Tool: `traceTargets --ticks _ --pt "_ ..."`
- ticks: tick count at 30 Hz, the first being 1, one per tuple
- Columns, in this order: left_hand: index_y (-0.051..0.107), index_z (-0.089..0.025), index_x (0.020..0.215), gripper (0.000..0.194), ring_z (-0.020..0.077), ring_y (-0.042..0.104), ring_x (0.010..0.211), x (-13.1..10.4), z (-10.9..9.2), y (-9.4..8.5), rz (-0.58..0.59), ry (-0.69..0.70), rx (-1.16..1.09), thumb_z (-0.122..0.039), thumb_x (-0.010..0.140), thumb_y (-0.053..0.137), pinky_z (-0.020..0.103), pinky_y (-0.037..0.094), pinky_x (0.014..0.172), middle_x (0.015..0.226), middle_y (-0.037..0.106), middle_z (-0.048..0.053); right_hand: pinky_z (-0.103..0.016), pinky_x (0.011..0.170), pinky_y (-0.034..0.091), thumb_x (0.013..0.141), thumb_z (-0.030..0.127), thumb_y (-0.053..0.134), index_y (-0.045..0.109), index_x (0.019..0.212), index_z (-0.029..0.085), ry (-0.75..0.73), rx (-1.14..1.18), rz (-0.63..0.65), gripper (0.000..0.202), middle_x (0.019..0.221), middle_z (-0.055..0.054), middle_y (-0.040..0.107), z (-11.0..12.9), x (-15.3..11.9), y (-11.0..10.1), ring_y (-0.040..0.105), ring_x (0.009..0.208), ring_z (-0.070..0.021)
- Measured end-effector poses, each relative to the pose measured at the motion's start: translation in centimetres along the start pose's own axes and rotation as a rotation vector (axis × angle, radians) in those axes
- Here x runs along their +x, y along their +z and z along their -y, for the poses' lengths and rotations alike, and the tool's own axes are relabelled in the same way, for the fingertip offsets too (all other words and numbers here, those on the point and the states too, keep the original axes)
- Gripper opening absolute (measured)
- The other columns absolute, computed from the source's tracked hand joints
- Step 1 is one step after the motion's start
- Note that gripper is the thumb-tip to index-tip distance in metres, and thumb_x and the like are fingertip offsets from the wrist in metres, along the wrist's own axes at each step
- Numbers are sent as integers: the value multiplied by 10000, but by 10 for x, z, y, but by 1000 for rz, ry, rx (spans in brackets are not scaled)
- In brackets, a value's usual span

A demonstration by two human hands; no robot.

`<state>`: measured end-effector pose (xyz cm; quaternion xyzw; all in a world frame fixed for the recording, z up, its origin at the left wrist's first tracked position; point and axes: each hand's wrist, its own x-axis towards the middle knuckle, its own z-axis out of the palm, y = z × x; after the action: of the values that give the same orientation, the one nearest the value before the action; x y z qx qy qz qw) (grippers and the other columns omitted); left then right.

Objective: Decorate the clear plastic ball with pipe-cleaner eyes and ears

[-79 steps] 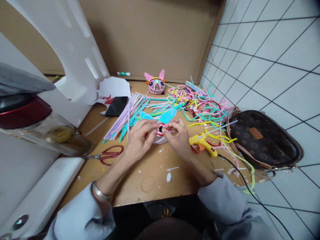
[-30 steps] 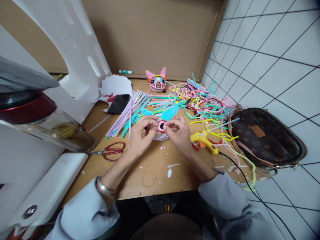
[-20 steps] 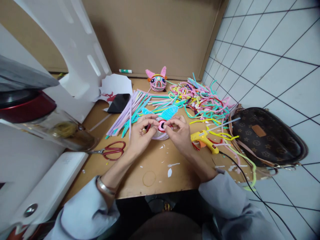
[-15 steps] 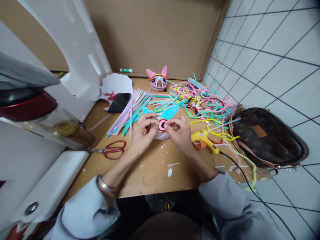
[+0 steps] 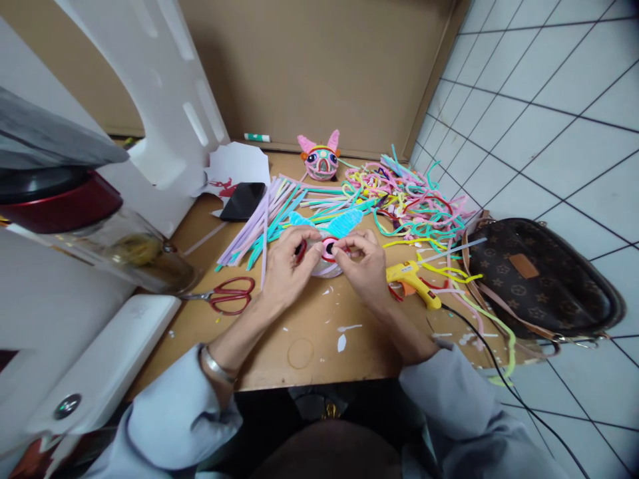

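Near the middle of the table, a round craft piece point(image 5: 327, 268) with blue fuzzy ears point(image 5: 345, 223) sits between my hands. On its front is a pink ring with a black centre point(image 5: 329, 249). My left hand point(image 5: 291, 269) is closed on the piece's left side, thumb against the ring. From the right, my right hand point(image 5: 365, 266) pinches at the ring's edge, thumb and forefinger together. My fingers hide part of the piece. Behind it stands a finished-looking pink-eared head point(image 5: 321, 159).
Pipe cleaners point(image 5: 414, 199) are heaped at the back right, with straighter ones point(image 5: 257, 226) at left. A yellow glue gun point(image 5: 414, 279) with a black cord lies right, beside a brown bag point(image 5: 544, 276). Red-handled scissors point(image 5: 232, 296), a phone point(image 5: 243, 201) and a glass jar point(image 5: 144, 249) are left.
The whole view has shifted slightly, so things appear a little further right. My left thumb has moved slightly further over the pink ring. Both hands remain on the craft piece.
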<state>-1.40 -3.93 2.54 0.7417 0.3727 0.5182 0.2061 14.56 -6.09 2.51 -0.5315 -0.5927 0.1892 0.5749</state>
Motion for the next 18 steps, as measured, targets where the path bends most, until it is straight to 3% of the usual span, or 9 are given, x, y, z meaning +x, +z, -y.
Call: traceTargets --ticks 10,18 --pt "600 -202 923 110 204 675 1011 0 6 3 -15 -47 -96 -288 884 657 364 524 933 1046 710 71 -286 668 467 759 261 674 741 748 200 -2 3 -6 91 852 -44 596 0 -1 0 573 841 -179" --pt "651 -203 856 74 216 674 1035 1 7 0 -1 5 -142 -263 896 666 384 515 971 1007 718 68 -285 667 469 761 272 675 739 757 208 25 -20 1 91 851 -40 599 1 -1 0 572 847 -179"
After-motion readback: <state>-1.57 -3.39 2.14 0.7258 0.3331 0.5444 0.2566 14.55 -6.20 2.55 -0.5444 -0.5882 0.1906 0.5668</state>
